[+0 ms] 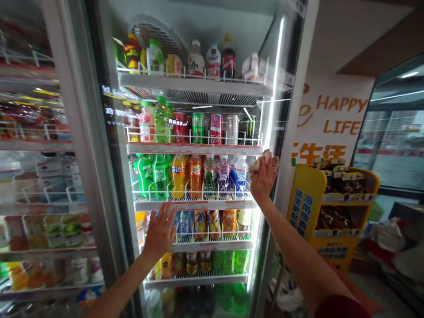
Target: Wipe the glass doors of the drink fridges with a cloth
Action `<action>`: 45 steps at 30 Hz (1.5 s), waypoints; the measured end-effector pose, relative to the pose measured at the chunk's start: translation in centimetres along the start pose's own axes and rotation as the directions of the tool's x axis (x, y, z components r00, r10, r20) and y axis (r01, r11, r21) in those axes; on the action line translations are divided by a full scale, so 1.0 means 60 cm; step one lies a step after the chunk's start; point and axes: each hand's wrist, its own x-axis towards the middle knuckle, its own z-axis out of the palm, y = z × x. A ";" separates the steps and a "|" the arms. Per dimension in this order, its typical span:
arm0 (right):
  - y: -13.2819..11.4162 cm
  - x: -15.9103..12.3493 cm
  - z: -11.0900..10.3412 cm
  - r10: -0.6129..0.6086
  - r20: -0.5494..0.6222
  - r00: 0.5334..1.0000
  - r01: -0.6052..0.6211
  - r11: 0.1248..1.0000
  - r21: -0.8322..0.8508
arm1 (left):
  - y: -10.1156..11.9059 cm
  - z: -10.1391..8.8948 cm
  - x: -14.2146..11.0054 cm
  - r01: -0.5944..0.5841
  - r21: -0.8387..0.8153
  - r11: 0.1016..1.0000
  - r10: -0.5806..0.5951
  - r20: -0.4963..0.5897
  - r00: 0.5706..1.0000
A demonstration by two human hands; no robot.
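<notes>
A glass door (195, 104) of an upright drinks cooler stands in front of me, with light reflections on its pane. My right hand (264, 176) is closed around a pale, crumpled cloth (260, 164) and presses it to the pane near its right edge. Lower down on the left, my left hand (160, 232) holds nothing; its fingers are stretched out, palm toward the glass. Whether that palm touches the pane I cannot tell. Bottles and cans on several white wire shelves (198, 205) show through the door, among them an orange soda bottle (179, 176).
Another cooler section with stocked shelves (36, 145) stands at the left, past a grey metal frame (71, 145). To the right is a yellow display stand (318, 207) with dark packets, in front of a wall with orange lettering (341, 115). Blurred bags (391, 238) lie at far right.
</notes>
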 end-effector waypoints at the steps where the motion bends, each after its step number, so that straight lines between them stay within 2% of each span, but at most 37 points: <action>1: -0.021 0.018 0.008 -0.008 -0.019 1.000 0.008 1.000 0.008 | -0.002 -0.001 0.000 -0.012 0.006 1.000 0.012 -0.004 1.000; 3: -0.066 0.017 0.015 -0.163 0.048 0.986 0.160 0.986 0.053 | -0.013 -0.006 0.004 -0.055 0.011 0.998 0.055 -0.011 0.998; 4: -0.086 0.005 0.015 -0.306 0.123 0.944 0.294 0.950 0.103 | -0.022 -0.010 0.009 -0.077 0.011 0.997 0.078 -0.021 0.997; 5: -0.101 -0.009 0.015 -0.451 0.197 0.870 0.424 0.890 0.166 | -0.034 -0.016 0.016 -0.088 0.010 0.996 0.088 -0.032 0.996; 6: -0.111 -0.018 0.015 -0.547 0.243 0.801 0.505 0.835 0.217 | -0.048 -0.024 0.026 -0.079 0.009 0.997 0.080 -0.049 0.996; 7: -0.117 -0.021 0.016 -0.571 0.256 0.780 0.524 0.819 0.233 | -0.064 -0.032 0.039 -0.051 0.009 0.999 0.052 -0.069 0.996; 8: -0.120 -0.015 0.018 -0.518 0.237 0.822 0.479 0.853 0.207 | -0.081 -0.040 0.054 -0.010 0.011 1.000 0.011 -0.092 0.996; 10: -0.127 0.016 0.026 -0.226 0.109 0.968 0.218 0.972 0.086 | -0.116 -0.058 0.089 0.069 0.017 0.997 -0.066 -0.146 0.987; 11: -0.134 0.034 0.030 -0.078 0.034 0.996 0.076 0.996 0.038 | -0.133 -0.067 0.109 0.090 0.020 0.996 -0.086 -0.175 0.981; 12: -0.145 0.050 0.035 0.005 -0.007 1.000 -0.005 1.000 0.009 | -0.149 -0.074 0.129 0.103 0.021 0.994 -0.097 -0.200 0.975; 13: -0.159 0.063 0.038 -0.002 0.000 1.000 0.002 1.000 -0.005 | -0.164 -0.081 0.149 0.109 0.019 0.994 -0.102 -0.221 0.970; 14: -0.173 0.071 0.042 -0.092 0.052 0.994 0.092 0.996 -0.002 | -0.177 -0.087 0.169 0.111 0.016 0.994 -0.104 -0.239 0.965; 16: -0.194 0.081 0.047 -0.354 0.184 0.917 0.351 0.935 0.050 | -0.202 -0.096 0.204 0.096 0.011 0.995 -0.090 -0.263 0.961; 17: -0.198 0.089 0.049 -0.423 0.205 0.883 0.419 0.906 0.067 | -0.212 -0.099 0.219 0.083 0.014 0.996 -0.076 -0.273 0.959; 18: -0.196 0.101 0.051 -0.416 0.180 0.891 0.412 0.909 0.057 | -0.222 -0.101 0.232 0.066 0.020 0.998 -0.058 -0.285 0.957; 20: -0.186 0.135 0.054 -0.193 0.004 0.981 0.193 0.981 -0.005 | -0.238 -0.099 0.250 0.030 0.040 0.999 -0.016 -0.312 0.950; 21: -0.183 0.153 0.056 -0.045 -0.108 0.993 0.044 0.999 -0.016 | -0.244 -0.097 0.255 0.018 0.049 0.999 -0.001 -0.329 0.944; 22: -0.184 0.169 0.057 0.058 -0.191 0.980 -0.061 0.998 -0.008 | -0.249 -0.094 0.258 0.012 0.055 0.998 0.008 -0.346 0.938; 23: -0.191 0.181 0.058 0.094 -0.232 0.968 -0.095 0.995 0.004 | -0.252 -0.090 0.259 0.009 0.058 0.998 0.012 -0.359 0.933; 24: -0.201 0.187 0.059 0.057 -0.228 0.972 -0.056 0.998 0.011 | -0.254 -0.086 0.260 0.009 0.057 0.998 0.013 -0.370 0.929; 26: -0.224 0.190 0.061 -0.209 -0.096 0.973 0.211 0.977 0.013 | -0.255 -0.081 0.259 0.012 0.049 0.999 0.008 -0.387 0.922; 28: -0.230 0.195 0.061 -0.432 0.038 0.901 0.431 0.902 0.019 | -0.256 -0.079 0.258 0.006 0.044 0.999 0.012 -0.397 0.918; 29: -0.225 0.205 0.060 -0.433 0.047 0.900 0.433 0.901 0.005 | -0.256 -0.079 0.258 0.004 0.045 0.999 0.014 -0.400 0.916; 30: -0.216 0.219 0.059 -0.350 0.008 0.937 0.350 0.937 -0.021 | -0.256 -0.079 0.258 0.002 0.048 0.999 0.018 -0.400 0.916; 31: -0.207 0.238 0.059 -0.197 -0.073 0.978 0.195 0.980 -0.042 | -0.256 -0.080 0.258 0.001 0.053 0.999 0.021 -0.400 0.916; 32: -0.202 0.258 0.060 -0.023 -0.162 0.987 0.017 0.999 -0.039 | -0.255 -0.080 0.258 0.000 0.059 0.998 0.023 -0.400 0.916; 33: -0.203 0.276 0.063 0.103 -0.220 0.970 -0.111 0.994 -0.021 | -0.255 -0.080 0.258 0.001 0.064 0.998 0.025 -0.402 0.915; 34: -0.213 0.290 0.067 0.148 -0.236 0.960 -0.154 0.988 -0.006 | -0.254 -0.080 0.257 0.001 0.069 0.998 0.027 -0.408 0.913; 35: -0.230 0.296 0.072 0.109 -0.210 0.972 -0.112 0.994 -0.003 | -0.253 -0.080 0.256 0.001 0.073 0.997 0.029 -0.414 0.910; 37: -0.275 0.293 0.081 -0.178 -0.060 0.982 0.178 0.984 -0.005 | -0.254 -0.082 0.255 -0.005 0.082 0.997 0.039 -0.427 0.903; 39: -0.307 0.285 0.082 -0.462 0.098 0.881 0.462 0.887 0.030 | -0.258 -0.092 0.260 -0.020 0.090 0.996 0.058 -0.444 0.894; 40: -0.310 0.286 0.080 -0.504 0.132 0.853 0.503 0.863 0.040 | -0.261 -0.099 0.267 -0.028 0.090 0.996 0.066 -0.451 0.890; 41: -0.304 0.293 0.076 -0.463 0.130 0.877 0.463 0.886 0.030 | -0.266 -0.109 0.277 -0.036 0.086 0.996 0.071 -0.455 0.887; 42: -0.292 0.305 0.071 -0.340 0.089 0.936 0.341 0.940 0.004 | -0.270 -0.118 0.290 -0.039 0.076 0.996 0.069 -0.458 0.886; 43: -0.276 0.321 0.067 -0.151 0.014 0.988 0.152 0.988 -0.018 | -0.275 -0.127 0.304 -0.031 0.061 0.998 0.055 -0.454 0.889; 44: -0.262 0.336 0.064 0.048 -0.069 0.996 -0.050 0.998 -0.023 | -0.278 -0.135 0.320 -0.016 0.043 0.999 0.034 -0.446 0.894; 45: -0.253 0.348 0.064 0.203 -0.134 0.970 -0.206 0.979 -0.012 | -0.280 -0.141 0.335 0.008 0.023 1.000 0.003 -0.438 0.899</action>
